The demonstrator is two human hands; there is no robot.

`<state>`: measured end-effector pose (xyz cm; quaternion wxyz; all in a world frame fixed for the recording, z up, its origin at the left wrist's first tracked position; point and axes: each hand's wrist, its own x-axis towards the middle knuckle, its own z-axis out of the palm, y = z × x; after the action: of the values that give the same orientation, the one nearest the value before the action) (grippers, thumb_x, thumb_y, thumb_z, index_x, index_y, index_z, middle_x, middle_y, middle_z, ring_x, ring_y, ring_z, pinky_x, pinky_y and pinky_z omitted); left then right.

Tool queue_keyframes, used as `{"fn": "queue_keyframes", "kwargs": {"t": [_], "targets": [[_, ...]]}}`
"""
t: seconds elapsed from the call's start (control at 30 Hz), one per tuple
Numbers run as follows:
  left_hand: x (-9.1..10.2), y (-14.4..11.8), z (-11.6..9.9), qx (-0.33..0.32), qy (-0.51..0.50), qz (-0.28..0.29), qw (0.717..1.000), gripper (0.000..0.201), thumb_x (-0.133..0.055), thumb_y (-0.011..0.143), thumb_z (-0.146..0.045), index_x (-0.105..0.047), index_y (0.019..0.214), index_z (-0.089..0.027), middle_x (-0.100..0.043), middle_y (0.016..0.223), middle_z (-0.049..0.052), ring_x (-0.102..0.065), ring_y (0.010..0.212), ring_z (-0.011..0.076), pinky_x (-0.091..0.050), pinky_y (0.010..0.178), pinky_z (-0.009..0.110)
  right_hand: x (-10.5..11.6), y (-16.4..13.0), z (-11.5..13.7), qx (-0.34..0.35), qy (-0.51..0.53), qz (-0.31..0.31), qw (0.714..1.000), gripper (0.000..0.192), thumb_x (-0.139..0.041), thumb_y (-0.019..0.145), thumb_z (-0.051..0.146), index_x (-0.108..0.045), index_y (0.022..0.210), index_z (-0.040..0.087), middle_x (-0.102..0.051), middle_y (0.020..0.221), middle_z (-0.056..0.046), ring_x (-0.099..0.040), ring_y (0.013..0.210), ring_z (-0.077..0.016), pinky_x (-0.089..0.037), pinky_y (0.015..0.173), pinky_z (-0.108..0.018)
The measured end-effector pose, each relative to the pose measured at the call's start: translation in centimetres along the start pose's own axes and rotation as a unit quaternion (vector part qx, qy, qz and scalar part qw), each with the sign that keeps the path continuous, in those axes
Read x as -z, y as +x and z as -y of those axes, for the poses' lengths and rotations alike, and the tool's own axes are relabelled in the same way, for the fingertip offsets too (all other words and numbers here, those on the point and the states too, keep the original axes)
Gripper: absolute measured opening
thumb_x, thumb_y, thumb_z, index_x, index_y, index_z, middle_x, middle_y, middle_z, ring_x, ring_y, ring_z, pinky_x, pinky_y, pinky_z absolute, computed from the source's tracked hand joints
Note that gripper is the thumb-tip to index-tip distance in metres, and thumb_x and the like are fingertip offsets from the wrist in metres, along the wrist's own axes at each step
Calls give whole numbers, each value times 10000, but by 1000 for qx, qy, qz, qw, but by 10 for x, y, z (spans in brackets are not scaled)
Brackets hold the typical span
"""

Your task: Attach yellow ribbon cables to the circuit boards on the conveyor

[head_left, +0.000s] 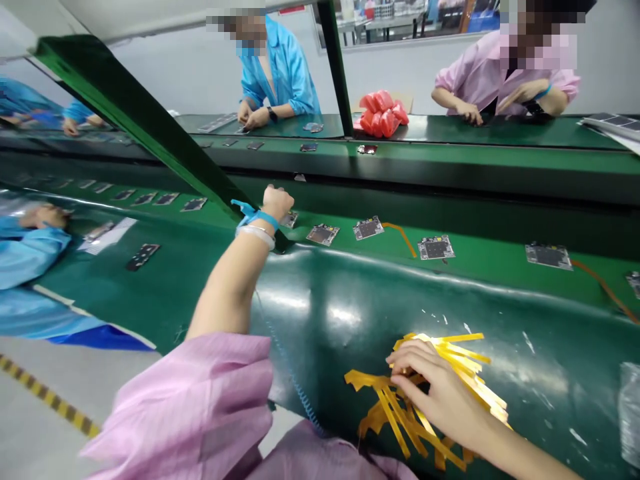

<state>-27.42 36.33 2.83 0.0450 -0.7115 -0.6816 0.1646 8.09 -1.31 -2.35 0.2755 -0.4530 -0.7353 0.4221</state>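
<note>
My left hand (277, 201) reaches out over the green conveyor belt (480, 263), fingers curled down on a small circuit board (289, 219) that it mostly hides. A blue wrist strap and a coiled cord hang from that wrist. My right hand (434, 390) rests on a bunch of yellow tape strips (463, 363) stuck to the dark green mat (325, 320) near me, fingertips pinching at the strips.
Several circuit boards (436, 247) lie in a row on the belt, some with orange flex cables. A green slanted post (130, 113) crosses at the left. Co-workers sit opposite (280, 73) and at the left (30, 247). Red bags (383, 110) lie on the far bench.
</note>
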Motion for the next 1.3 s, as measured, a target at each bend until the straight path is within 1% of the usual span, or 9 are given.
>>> {"fn": "queue_keyframes", "kwargs": {"t": [0.1, 0.17, 0.3, 0.43, 0.57, 0.97, 1.13, 1.23, 1.3], "targets": [[22, -21, -17, -24, -32, -47, 998, 210, -565, 948, -187, -690, 1024, -37, -689, 1101, 241, -553, 1243, 390, -367, 1044, 517, 4, -11, 0, 57, 112, -74, 989, 123, -542, 998, 150, -575, 990, 268, -702, 1149, -38, -623, 1152, -217, -484, 1004, -416], [30, -47, -39, -41, -63, -83, 994, 273, -515, 971, -210, -662, 1124, -38, -686, 1094, 254, -598, 1172, 408, -409, 973, 485, 8, -17, 0, 54, 190, -149, 969, 131, -471, 1033, 171, -543, 1052, 279, -703, 958, -24, -682, 953, -187, -548, 858, -354], [27, -134, -104, -140, -168, -114, 969, 362, -421, 1037, -458, -632, 1141, -184, -725, 961, 78, -684, 906, 247, -463, 780, 295, 24, -15, 2, -25, 183, -279, 942, 77, -538, 1013, 272, -539, 1089, 263, -558, 722, 31, -557, 604, -140, -481, 576, -254], [3, -235, -172, -362, -476, 13, 801, 313, -500, 1017, -428, -641, 938, -160, -706, 816, 14, -617, 695, 143, -430, 638, 225, 38, -9, 4, -83, 61, -270, 957, 160, -665, 926, 347, -621, 1030, 233, -332, 591, 91, -404, 509, -127, -384, 508, -248], [-18, -294, -204, -395, -541, 79, 738, 238, -512, 1008, -361, -622, 953, -156, -647, 727, -7, -523, 575, 104, -389, 563, 217, 39, -17, -2, -98, -7, -252, 963, 112, -645, 933, 337, -669, 932, 227, -330, 582, 85, -417, 502, -115, -403, 544, -241], [-26, -309, -210, -413, -501, 61, 758, 206, -485, 1020, -317, -608, 988, -154, -645, 782, 36, -572, 609, 147, -420, 561, 256, 39, -31, -14, -102, -41, -280, 954, 122, -652, 921, 317, -726, 883, 228, -458, 559, 62, -445, 487, -113, -421, 521, -225], [-22, -311, -210, -419, -509, 74, 748, 238, -484, 1027, -334, -632, 1066, -151, -675, 876, 62, -623, 701, 172, -498, 661, 282, 46, -31, -13, -88, -71, -240, 964, 119, -602, 948, 300, -706, 933, 245, -503, 575, 57, -455, 476, -119, -428, 519, -234], [-19, -307, -211, -378, -569, 142, 716, 324, -517, 1014, -379, -608, 1245, -171, -694, 946, 62, -651, 808, 187, -538, 761, 309, 46, -33, -10, -48, -97, -227, 968, 119, -583, 959, 279, -696, 933, 256, -514, 586, 48, -462, 481, -127, -441, 532, -247], [-18, -302, -212, -332, -645, 224, 651, 378, -569, 984, -411, -602, 1271, -166, -704, 991, 62, -654, 858, 184, -544, 804, 318, 46, -35, -6, -39, -80, -237, 968, 73, -639, 929, 297, -684, 975, 263, -511, 588, 52, -470, 484, -131, -446, 520, -248]]}}
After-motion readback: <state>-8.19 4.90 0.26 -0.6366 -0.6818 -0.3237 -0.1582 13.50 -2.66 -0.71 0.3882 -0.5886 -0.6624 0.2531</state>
